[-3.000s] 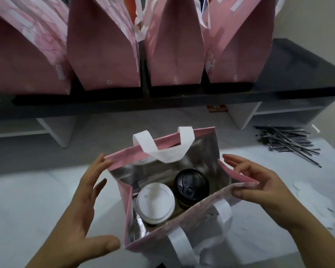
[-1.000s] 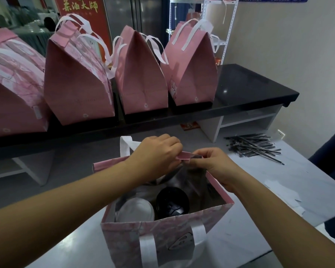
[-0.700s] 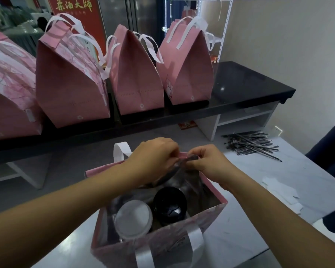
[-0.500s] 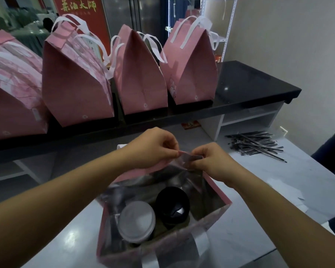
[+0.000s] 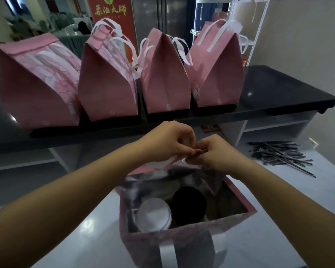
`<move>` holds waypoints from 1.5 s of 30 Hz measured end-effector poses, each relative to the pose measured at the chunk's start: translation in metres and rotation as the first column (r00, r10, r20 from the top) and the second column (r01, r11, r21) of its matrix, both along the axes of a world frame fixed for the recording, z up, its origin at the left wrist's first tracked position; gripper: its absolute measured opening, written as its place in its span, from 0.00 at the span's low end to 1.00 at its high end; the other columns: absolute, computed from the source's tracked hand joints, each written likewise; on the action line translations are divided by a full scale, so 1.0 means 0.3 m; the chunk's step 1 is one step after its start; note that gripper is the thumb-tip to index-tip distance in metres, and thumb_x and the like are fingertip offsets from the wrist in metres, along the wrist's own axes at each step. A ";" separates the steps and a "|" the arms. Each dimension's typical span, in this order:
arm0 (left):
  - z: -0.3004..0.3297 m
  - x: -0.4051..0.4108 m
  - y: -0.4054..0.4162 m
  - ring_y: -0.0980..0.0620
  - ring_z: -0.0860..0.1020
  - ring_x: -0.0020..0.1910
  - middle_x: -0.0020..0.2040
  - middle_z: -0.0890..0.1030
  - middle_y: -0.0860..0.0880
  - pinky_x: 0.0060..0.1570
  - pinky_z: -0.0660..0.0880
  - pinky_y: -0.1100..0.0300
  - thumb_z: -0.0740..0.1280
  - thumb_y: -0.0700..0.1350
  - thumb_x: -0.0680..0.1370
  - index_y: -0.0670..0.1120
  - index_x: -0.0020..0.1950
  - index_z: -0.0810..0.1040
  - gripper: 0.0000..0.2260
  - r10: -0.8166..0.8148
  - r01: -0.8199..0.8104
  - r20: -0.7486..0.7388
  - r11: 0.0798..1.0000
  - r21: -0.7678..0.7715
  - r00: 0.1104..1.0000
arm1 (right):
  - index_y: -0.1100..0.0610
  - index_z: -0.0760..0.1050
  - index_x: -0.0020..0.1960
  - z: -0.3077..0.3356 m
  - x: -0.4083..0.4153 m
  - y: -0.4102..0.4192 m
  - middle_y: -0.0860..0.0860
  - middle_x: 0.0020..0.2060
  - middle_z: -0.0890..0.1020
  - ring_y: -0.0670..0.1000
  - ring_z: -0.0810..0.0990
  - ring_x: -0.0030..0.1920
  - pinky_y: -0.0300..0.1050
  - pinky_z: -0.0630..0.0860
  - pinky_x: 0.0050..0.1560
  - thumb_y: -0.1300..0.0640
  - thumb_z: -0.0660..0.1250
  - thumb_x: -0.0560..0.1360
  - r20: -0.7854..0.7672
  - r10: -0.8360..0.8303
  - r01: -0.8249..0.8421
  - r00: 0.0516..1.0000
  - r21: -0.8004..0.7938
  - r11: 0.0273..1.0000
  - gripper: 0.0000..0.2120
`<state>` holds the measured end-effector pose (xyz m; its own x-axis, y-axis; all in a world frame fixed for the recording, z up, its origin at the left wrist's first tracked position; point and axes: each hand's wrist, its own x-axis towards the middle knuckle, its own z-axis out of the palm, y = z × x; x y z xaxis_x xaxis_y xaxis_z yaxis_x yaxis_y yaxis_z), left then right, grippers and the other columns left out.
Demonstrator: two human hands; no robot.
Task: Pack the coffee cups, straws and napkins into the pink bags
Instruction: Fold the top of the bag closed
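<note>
Four closed pink bags [image 5: 108, 82] stand in a row on the black shelf [image 5: 275, 93] at the back, tops folded and white handles up — by the look of them, already packed. Nearer the camera, on the pale counter [image 5: 269, 238], an open pink bag [image 5: 182, 246] with a silver lining holds two coffee cups side by side: a white-lidded cup [image 5: 154, 214] on the left and a black-lidded cup [image 5: 189, 206] just beside it on the right.

Above them, the left hand [image 5: 168, 144] has its fingertips closed on the far rim of the open bag; the right hand [image 5: 215, 153], touching it, pinches the same rim from the other side. What exactly sits between the fingertips — a flap, a strip or only the edge — is too blurred to tell.

To the right, a loose pile of dark wrapped straws [image 5: 278, 154] lies on the counter, well apart from the bag. No napkin or straw can be made out inside the open bag, though its far corners are in shadow.

On this showing the work is well advanced: four bags appear finished and the fifth has its cups. Straws and napkins may yet have to go in, and the top has to be closed.
</note>
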<state>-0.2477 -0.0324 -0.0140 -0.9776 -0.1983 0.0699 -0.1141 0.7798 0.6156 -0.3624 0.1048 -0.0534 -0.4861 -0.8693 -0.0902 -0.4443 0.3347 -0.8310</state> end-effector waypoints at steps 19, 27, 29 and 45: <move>-0.070 0.116 0.025 0.41 0.80 0.48 0.49 0.80 0.46 0.39 0.63 0.53 0.60 0.41 0.80 0.47 0.58 0.70 0.07 0.077 0.026 0.098 0.640 -0.768 0.992 | 0.50 0.80 0.31 -0.022 -0.012 -0.074 0.47 0.27 0.80 0.49 0.80 0.35 0.47 0.74 0.37 0.53 0.76 0.68 -0.384 0.117 -0.050 0.916 0.180 0.982 0.09; 0.046 0.123 -0.100 0.56 0.81 0.39 0.41 0.83 0.55 0.46 0.79 0.55 0.70 0.51 0.78 0.55 0.59 0.72 0.12 0.005 0.026 0.135 0.974 -0.226 0.991 | 0.59 0.79 0.31 0.016 -0.033 -0.062 0.50 0.25 0.75 0.46 0.70 0.26 0.44 0.68 0.29 0.57 0.78 0.67 -0.170 0.183 -0.154 0.968 0.173 0.973 0.11; 0.037 0.141 -0.114 0.60 0.82 0.42 0.45 0.84 0.56 0.49 0.80 0.59 0.73 0.52 0.75 0.59 0.64 0.71 0.20 -0.024 0.052 0.186 0.988 -0.148 0.982 | 0.58 0.76 0.27 0.001 -0.039 -0.053 0.48 0.23 0.71 0.46 0.66 0.26 0.42 0.64 0.29 0.61 0.76 0.68 -0.065 0.178 -0.168 0.982 0.140 0.976 0.14; -0.105 0.438 -0.205 0.56 0.84 0.48 0.47 0.86 0.56 0.50 0.81 0.62 0.71 0.48 0.71 0.57 0.49 0.85 0.08 0.304 -0.257 -0.124 0.919 0.298 0.944 | 0.38 0.71 0.68 -0.071 -0.100 0.121 0.40 0.65 0.77 0.44 0.75 0.66 0.53 0.68 0.70 0.37 0.76 0.64 0.321 0.181 -0.152 0.930 -0.113 0.982 0.34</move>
